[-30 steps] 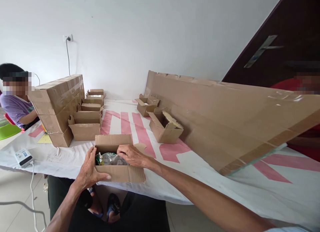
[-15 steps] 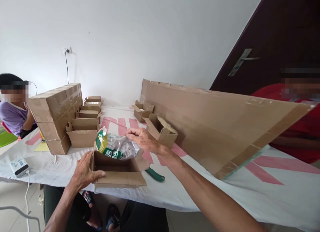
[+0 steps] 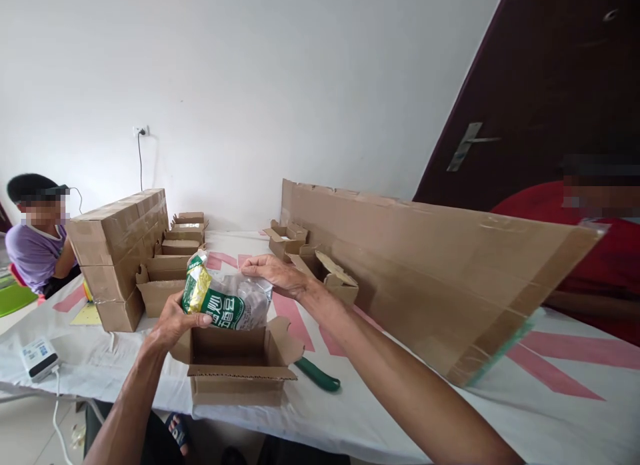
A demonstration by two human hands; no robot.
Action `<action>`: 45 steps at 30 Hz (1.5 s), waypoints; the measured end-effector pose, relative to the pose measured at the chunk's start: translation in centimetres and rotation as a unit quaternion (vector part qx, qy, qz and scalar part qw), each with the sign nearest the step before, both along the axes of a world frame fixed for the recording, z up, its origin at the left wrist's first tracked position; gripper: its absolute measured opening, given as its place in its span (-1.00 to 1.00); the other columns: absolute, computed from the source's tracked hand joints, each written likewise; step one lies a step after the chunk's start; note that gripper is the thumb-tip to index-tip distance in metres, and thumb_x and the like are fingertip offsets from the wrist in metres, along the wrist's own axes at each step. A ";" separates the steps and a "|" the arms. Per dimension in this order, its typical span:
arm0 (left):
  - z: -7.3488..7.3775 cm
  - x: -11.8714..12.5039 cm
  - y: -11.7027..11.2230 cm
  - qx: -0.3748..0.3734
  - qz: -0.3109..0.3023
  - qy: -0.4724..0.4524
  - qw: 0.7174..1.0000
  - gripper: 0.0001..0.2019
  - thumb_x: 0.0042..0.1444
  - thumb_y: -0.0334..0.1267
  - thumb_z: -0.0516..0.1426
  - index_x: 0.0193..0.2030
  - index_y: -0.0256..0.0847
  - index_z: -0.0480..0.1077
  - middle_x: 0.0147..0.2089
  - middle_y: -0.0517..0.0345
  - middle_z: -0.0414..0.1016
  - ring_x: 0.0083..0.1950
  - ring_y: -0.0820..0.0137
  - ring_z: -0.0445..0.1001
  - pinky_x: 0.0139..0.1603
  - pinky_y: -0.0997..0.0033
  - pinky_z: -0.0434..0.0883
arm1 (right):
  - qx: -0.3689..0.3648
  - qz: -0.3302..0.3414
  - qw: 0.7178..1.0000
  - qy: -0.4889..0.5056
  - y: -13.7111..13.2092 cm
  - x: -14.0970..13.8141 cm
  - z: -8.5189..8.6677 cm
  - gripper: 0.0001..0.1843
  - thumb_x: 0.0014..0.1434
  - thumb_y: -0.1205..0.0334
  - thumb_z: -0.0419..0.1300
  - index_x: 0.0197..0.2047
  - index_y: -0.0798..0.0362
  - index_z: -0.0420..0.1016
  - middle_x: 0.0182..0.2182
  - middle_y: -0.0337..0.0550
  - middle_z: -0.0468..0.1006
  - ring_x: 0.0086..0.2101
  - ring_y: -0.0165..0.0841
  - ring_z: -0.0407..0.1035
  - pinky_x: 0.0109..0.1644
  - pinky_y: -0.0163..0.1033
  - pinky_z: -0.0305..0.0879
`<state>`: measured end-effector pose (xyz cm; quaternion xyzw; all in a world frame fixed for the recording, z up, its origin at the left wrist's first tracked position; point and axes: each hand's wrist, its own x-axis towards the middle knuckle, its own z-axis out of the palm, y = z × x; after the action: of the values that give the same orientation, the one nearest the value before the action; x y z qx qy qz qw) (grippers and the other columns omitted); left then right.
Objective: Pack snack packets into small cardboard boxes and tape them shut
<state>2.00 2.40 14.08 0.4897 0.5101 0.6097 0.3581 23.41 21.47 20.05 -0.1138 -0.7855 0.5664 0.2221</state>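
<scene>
A green, yellow and clear plastic packet (image 3: 225, 302) hangs just above an open small cardboard box (image 3: 235, 361) at the table's near edge. My left hand (image 3: 173, 323) grips the packet's left end, fingers closed under it. At the packet's right end my right hand (image 3: 276, 274) pinches its top edge. The box below looks empty, with its flaps spread open.
A green-handled tool (image 3: 317, 375) lies right of the box. Stacked sealed cartons (image 3: 117, 248) and several open boxes (image 3: 167, 278) stand at the left, two more boxes (image 3: 327, 275) behind. A long cardboard sheet (image 3: 425, 265) leans at the right. One person sits far left, another behind the sheet. A white device (image 3: 36, 357) lies near the left edge.
My right hand lifted the packet out of the box. My left hand left the box's side and took hold of the packet's left end. The green-handled tool came into view.
</scene>
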 end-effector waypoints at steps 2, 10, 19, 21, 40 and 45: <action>-0.3 0.1 0.2 0.012 0.037 -0.046 0.998 -0.44 -0.30 0.03 0.61 -0.23 -0.30 0.64 -0.31 0.05 0.70 -0.32 0.26 0.60 -0.26 0.33 0.54 | -0.019 0.013 1.000 0.007 0.0 0.2 -0.3 -0.36 0.06 -0.38 0.46 -0.30 0.11 0.62 -0.33 -0.16 0.58 -0.32 -0.36 0.37 -0.25 -0.26 0.28; 4.1 -1.6 1.2 -0.058 0.048 0.034 0.997 -0.45 -0.34 -0.07 0.58 -0.19 -0.33 0.68 -0.40 0.09 0.66 -0.46 0.30 0.56 -0.51 0.41 0.43 | 0.026 0.094 0.994 -0.043 -1.4 -0.4 -2.9 -0.25 -0.05 -0.20 0.61 0.10 0.07 0.67 0.01 -0.06 0.71 0.01 -0.10 0.55 0.09 -0.08 0.47; 3.6 0.0 1.2 0.063 0.014 0.006 0.998 -0.13 -0.25 0.08 0.59 0.22 -0.24 0.56 0.09 -0.12 0.71 0.05 0.06 0.66 0.03 0.19 0.59 | -0.156 -0.008 0.978 0.135 -4.0 -2.5 -7.6 -0.38 -0.03 -0.17 0.60 -0.03 0.04 0.67 -0.11 -0.08 0.75 -0.12 -0.14 0.59 0.10 0.01 0.50; 2.0 0.4 0.6 0.018 -0.038 0.039 0.998 -0.16 -0.22 0.09 0.59 0.21 -0.23 0.57 0.02 -0.08 0.71 -0.04 0.12 0.65 -0.11 0.26 0.59 | -0.170 -0.026 0.971 0.164 -4.4 -2.7 -7.6 -0.39 -0.02 -0.19 0.60 -0.03 0.03 0.67 -0.10 -0.08 0.75 -0.10 -0.12 0.59 0.13 0.03 0.50; -2.3 -5.9 7.5 -0.039 0.000 -0.069 0.997 -0.36 -0.30 -0.14 0.64 -0.06 -0.29 0.61 -0.15 -0.06 0.70 -0.24 0.21 0.67 -0.24 0.31 0.56 | -0.195 -0.047 0.971 0.131 2.7 -10.7 -9.4 -0.33 -0.02 -0.29 0.56 -0.05 0.00 0.56 -0.21 -0.11 0.71 -0.29 -0.23 0.56 -0.24 -0.13 0.55; -3.8 -7.0 8.0 -0.047 0.021 -0.097 0.994 -0.36 -0.29 -0.15 0.64 -0.04 -0.26 0.58 -0.16 -0.01 0.70 -0.26 0.24 0.67 -0.22 0.28 0.59 | -0.200 -0.021 0.971 0.130 3.1 -11.4 -10.8 -0.36 0.00 -0.13 0.57 0.01 0.01 0.50 -0.15 -0.15 0.71 -0.19 -0.26 0.57 -0.12 -0.17 0.56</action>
<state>-5.03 10.43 10.24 0.4001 0.5112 0.6368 0.4160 11.99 24.60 9.25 -0.0979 -0.6179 0.7171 0.3071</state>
